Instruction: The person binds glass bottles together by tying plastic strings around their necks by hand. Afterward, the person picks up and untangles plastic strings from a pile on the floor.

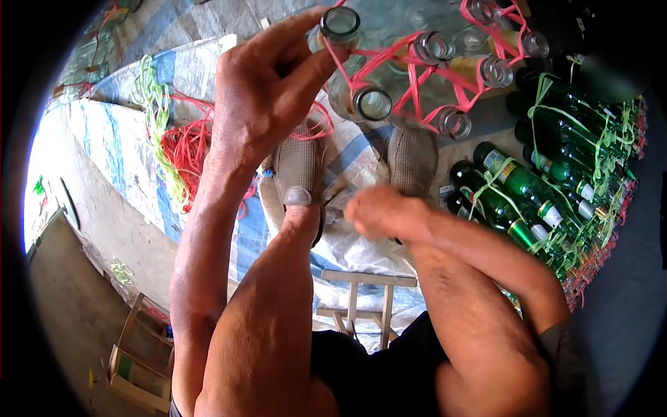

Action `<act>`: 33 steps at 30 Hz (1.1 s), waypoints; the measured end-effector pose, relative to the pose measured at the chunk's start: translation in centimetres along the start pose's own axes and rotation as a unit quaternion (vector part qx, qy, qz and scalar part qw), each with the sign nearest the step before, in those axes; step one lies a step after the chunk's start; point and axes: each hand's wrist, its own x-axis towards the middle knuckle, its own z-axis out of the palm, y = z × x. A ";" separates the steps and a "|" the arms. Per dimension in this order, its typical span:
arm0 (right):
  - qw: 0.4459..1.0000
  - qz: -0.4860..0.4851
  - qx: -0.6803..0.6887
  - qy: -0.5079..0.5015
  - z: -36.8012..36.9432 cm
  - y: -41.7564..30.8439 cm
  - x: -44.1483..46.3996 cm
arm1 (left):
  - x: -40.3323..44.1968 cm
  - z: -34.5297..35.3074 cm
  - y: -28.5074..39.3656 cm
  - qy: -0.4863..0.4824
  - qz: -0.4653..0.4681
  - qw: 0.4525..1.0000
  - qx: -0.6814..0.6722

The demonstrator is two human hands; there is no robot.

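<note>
Clear glass bottles stand upright in a group at the top centre, with red twine [417,87] wound round and between their necks. My left hand [267,87] is closed on the neck of a clear bottle [340,24] at the group's left end, where the twine runs beside the fingers. Another clear bottle [372,103] stands just below and right of that one. My right hand [389,214] is blurred in front of my right knee, below the bottles; its fingers look curled, and what they hold, if anything, cannot be made out.
Green bottles [514,181] tied with green twine lie at the right. Heaps of red twine [187,149] and pale green twine [149,104] lie left on a striped sheet [111,139]. A wooden frame [368,278] is between my legs, a wooden chair [139,347] lower left.
</note>
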 end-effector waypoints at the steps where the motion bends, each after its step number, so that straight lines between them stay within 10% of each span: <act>1: 0.987 0.033 0.029 -0.153 0.2 -0.8 -0.1 | 0.1 0.1 0.0 0.012 0.004 1.000 -0.008; 4: 0.964 0.028 0.093 -0.246 -2.9 -2.8 -1.3 | 0.1 0.6 -0.5 0.036 0.014 0.999 -0.025; 11: 0.960 0.092 0.257 0.061 -15.3 -5.7 -6.5 | -0.2 0.2 -0.7 -0.001 -0.013 1.000 -0.017; 17: 0.853 0.146 0.026 0.501 -16.1 -7.7 -11.1 | 0.0 0.2 -0.5 0.002 -0.001 0.999 -0.042; 33: 0.825 0.091 0.009 0.557 -14.5 -5.3 -7.6 | 0.7 -1.1 -0.1 -0.038 0.037 0.998 -0.027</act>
